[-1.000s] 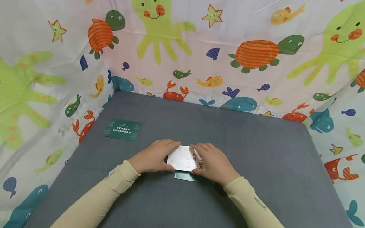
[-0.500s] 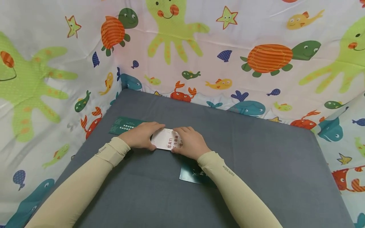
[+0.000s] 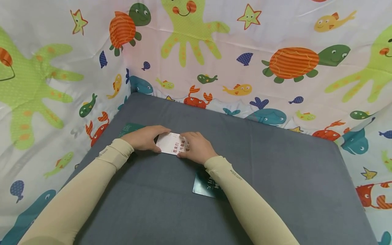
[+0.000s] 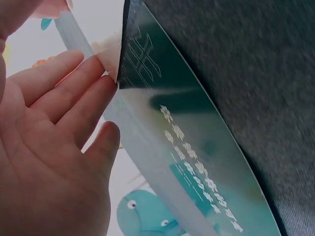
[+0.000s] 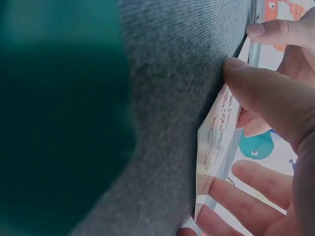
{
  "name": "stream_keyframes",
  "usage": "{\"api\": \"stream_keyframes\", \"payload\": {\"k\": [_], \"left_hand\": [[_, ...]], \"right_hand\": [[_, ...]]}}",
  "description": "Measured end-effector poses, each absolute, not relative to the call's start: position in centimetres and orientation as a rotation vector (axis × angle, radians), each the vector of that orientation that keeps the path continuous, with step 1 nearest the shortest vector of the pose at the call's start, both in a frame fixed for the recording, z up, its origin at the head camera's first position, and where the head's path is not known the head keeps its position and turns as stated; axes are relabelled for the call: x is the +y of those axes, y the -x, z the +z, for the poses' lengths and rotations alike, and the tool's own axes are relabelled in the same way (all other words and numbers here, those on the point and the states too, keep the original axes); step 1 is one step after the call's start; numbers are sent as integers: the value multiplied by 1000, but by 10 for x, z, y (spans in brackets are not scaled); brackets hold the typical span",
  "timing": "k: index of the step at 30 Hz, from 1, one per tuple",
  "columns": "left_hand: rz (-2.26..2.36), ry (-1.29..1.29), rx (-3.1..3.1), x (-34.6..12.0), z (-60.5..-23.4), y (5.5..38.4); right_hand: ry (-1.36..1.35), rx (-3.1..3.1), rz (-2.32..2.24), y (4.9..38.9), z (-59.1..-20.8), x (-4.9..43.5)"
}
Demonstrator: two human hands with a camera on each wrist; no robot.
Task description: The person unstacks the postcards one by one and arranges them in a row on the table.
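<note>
A white card (image 3: 168,143) with dark red characters lies flat between my two hands, at or just above the grey cloth; I cannot tell which. My left hand (image 3: 144,137) grips its left end, thumb at the near edge and fingers at the far edge. At the right end my right hand (image 3: 197,147) holds it the same way, covering part of the print. In the right wrist view the white card (image 5: 214,142) shows between thumb and fingers. A green card (image 3: 129,128) lies beyond my left hand, mostly hidden. Its pale lettering shows in the left wrist view.
Another dark green card (image 3: 202,186) lies partly under my right forearm. The grey cloth surface (image 3: 275,177) runs out to a white curtain (image 3: 214,34) printed with sea animals, which stands at the back and both sides.
Both hands have carried the white card leftward and away from me, off the near green card, which now shows more. The left hand now covers much of the far green card.
</note>
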State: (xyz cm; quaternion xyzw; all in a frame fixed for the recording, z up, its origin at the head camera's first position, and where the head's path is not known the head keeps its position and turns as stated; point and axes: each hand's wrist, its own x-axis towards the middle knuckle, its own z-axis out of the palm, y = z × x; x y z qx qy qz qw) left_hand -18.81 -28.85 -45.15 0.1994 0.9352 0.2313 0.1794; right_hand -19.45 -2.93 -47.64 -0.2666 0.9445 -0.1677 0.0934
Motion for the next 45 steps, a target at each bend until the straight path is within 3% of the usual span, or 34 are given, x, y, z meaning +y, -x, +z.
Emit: {"api": "stream_keyframes", "payload": {"k": [12, 18, 23, 30, 36, 45], "left_hand": [[644, -551, 2634, -281, -452, 194], [619, -639, 2738, -254, -448, 174], [662, -814, 2744, -206, -446, 135], [612, -980, 2633, -156, -458, 89], [584, -981, 2628, -142, -466, 82], [667, -936, 2655, -139, -468, 85]], "right_hand": [[801, 2807, -484, 190, -470, -22], [773, 2792, -597, 186, -469, -1], [724, 2835, -633, 163, -463, 46], [706, 2817, -630, 104, -463, 115], [739, 2762, -649, 71, -474, 141], [806, 2833, -704, 68, -478, 145]]}}
